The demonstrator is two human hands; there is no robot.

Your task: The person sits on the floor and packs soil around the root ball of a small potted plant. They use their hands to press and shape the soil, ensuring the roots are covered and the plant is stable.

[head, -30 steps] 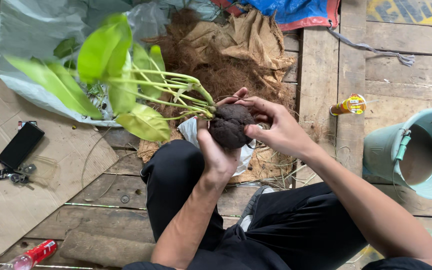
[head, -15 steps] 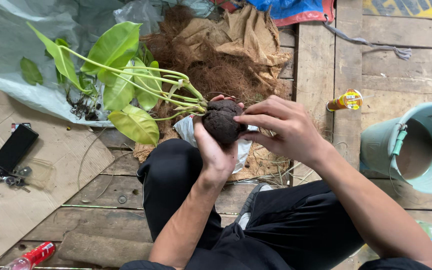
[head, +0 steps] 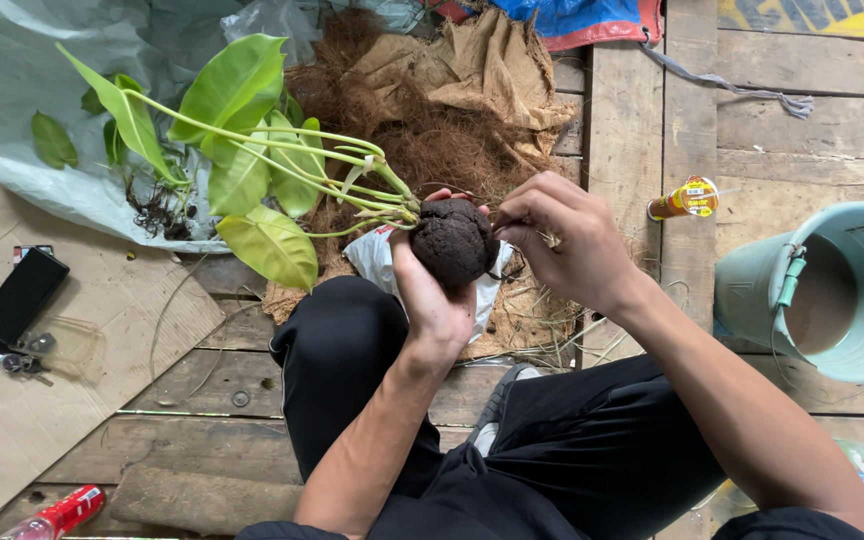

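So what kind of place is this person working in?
Probably a home potting spot on a wooden plank floor: a pile of coconut fibre, a teal bucket, and a leafy plant with a soil ball in the left hand.

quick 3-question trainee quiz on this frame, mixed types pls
1. True or false: the left hand cups the dark soil ball from below.
2. What lies to the right hand's right on the planks: A) teal bucket B) black phone C) red bottle
3. Fill in: the plant's leaves point toward the ___ side of the picture.

Key: 1 true; 2 A; 3 left.
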